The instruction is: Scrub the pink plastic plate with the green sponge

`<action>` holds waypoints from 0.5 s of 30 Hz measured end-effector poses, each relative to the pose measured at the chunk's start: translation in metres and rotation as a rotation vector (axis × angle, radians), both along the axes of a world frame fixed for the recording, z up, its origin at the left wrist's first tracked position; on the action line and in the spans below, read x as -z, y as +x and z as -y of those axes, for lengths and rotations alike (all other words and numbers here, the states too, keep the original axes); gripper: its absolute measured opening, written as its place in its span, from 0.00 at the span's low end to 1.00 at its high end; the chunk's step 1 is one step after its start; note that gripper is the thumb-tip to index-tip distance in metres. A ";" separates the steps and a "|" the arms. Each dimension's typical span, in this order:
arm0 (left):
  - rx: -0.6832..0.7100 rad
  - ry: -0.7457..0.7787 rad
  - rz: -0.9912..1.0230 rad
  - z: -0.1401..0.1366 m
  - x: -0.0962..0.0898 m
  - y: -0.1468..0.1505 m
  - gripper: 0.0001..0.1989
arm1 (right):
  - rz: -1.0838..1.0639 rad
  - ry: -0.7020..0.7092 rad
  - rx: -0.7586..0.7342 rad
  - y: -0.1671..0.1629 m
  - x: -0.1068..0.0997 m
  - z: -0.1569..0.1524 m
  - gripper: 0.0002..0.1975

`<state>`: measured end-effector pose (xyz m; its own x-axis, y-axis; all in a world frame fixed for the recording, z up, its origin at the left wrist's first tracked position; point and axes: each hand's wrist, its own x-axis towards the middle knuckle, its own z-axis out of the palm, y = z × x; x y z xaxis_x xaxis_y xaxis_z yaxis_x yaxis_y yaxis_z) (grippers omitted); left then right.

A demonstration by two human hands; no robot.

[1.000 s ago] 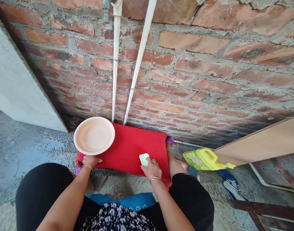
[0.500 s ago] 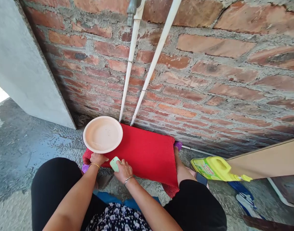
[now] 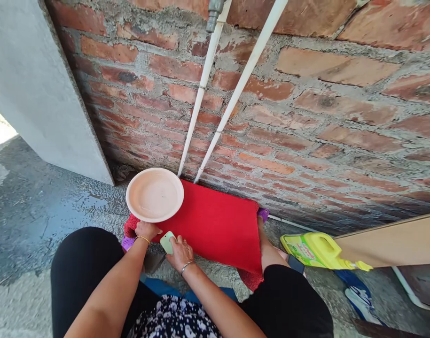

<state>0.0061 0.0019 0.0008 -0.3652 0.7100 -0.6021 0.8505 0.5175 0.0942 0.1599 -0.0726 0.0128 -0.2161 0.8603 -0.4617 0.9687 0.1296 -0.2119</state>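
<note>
Nearest, the right hand (image 3: 180,252) grips a pale green sponge (image 3: 167,241) at the near left edge of the red mat (image 3: 218,225), just left the left hand (image 3: 146,229) pinches the near rim of a peach plate (image 3: 154,194), and beyond rises the brick wall (image 3: 306,117).

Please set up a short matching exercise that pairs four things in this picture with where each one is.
Things:
1. plate
2. green soap bar
3. yellow jug
4. red mat

Places:
A. lying on its side on the ground to the right of the mat
B. held up by its near rim in the left hand
C. spread on the ground at the foot of the brick wall
D. gripped in the right hand at the mat's near edge

Pairs: 1-B, 2-D, 3-A, 4-C
</note>
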 end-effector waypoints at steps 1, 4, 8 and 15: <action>0.003 -0.001 -0.008 0.000 -0.001 0.000 0.36 | 0.001 -0.003 -0.006 0.001 0.001 0.000 0.23; -0.021 -0.025 -0.027 0.000 -0.002 0.002 0.38 | 0.045 -0.019 0.037 0.024 0.000 0.003 0.23; -0.025 -0.035 -0.027 -0.002 0.001 0.002 0.38 | 0.174 -0.069 0.172 0.078 -0.005 0.013 0.25; -0.052 -0.045 -0.007 -0.002 0.006 0.001 0.41 | 0.292 -0.182 0.307 0.126 -0.023 0.016 0.22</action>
